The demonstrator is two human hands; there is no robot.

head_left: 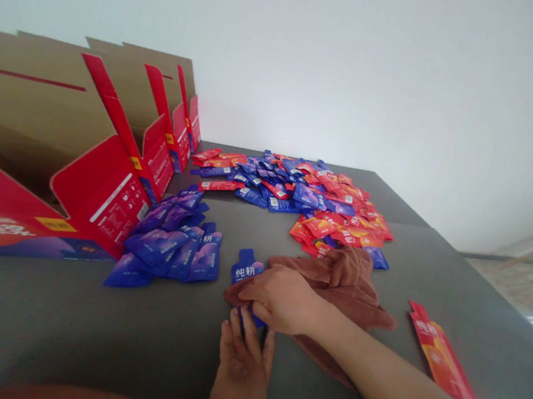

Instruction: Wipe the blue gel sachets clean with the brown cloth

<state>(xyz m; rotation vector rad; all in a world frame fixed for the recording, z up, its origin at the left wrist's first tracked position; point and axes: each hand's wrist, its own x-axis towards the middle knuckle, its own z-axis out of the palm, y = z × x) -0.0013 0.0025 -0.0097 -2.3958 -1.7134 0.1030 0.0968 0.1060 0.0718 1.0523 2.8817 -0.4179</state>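
Observation:
A blue pouch (246, 270) with white characters lies flat on the grey table, its spout end pointing away from me. My right hand (287, 298) is closed on a corner of a brown cloth (341, 280) and presses it onto the middle of this pouch. My left hand (242, 362) lies flat with fingers stretched out, the fingertips at the pouch's near end. Both hands and the cloth cover much of the pouch. The rest of the cloth lies bunched to the right, partly under my right forearm.
Left of my hands is a stack of blue pouches (166, 246), beside open red cardboard boxes (104, 201). Farther back spreads a heap of blue and red pouches (312, 195). A single red pouch (443, 354) lies near the table's right edge. A white wall rises behind.

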